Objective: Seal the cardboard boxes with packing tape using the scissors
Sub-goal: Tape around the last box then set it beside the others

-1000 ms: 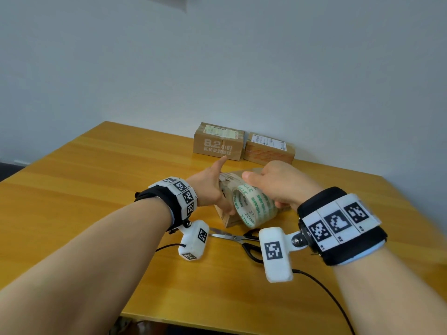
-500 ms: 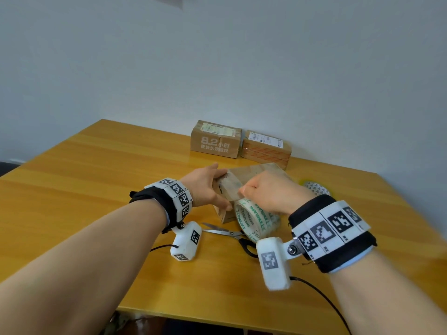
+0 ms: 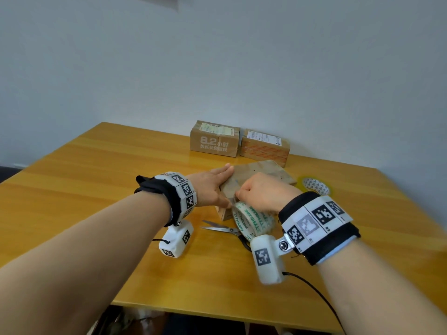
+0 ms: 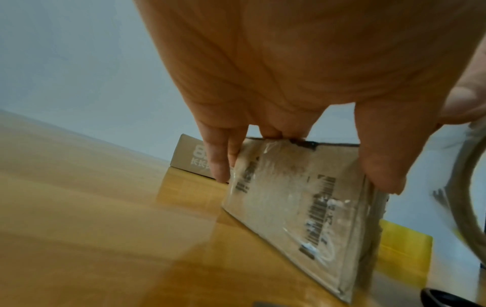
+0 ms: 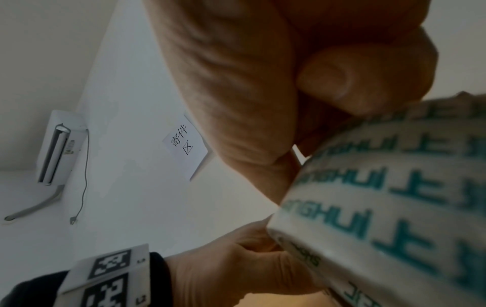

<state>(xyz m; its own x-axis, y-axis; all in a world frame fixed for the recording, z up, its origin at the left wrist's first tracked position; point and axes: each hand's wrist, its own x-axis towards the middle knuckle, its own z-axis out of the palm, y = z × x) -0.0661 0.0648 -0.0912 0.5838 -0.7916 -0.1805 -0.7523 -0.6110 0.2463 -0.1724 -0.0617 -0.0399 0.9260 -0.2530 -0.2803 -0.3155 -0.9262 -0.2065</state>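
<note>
- Three cardboard boxes: printed box (image 3: 214, 139), orange-taped box (image 3: 264, 150), plain box (image 3: 261, 175) under the hands.
- Two tape rolls: green-lettered roll (image 3: 252, 220), patterned roll (image 3: 315, 186).
- One pair of scissors (image 3: 223, 230).
- Two hands: left hand (image 3: 210, 186), right hand (image 3: 263, 193).
- One wooden table (image 3: 96, 189).

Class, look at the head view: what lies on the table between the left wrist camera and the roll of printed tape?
The scissors lie there, blades toward the left wrist camera, handles by the roll of printed tape; the head view shows it.

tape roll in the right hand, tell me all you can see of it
The tape roll is whitish, wide packing tape printed with green lettering. It stands on edge against the near side of the box, just above the scissors. The right hand grips it from above; the left hand's thumb touches its edge.
</note>
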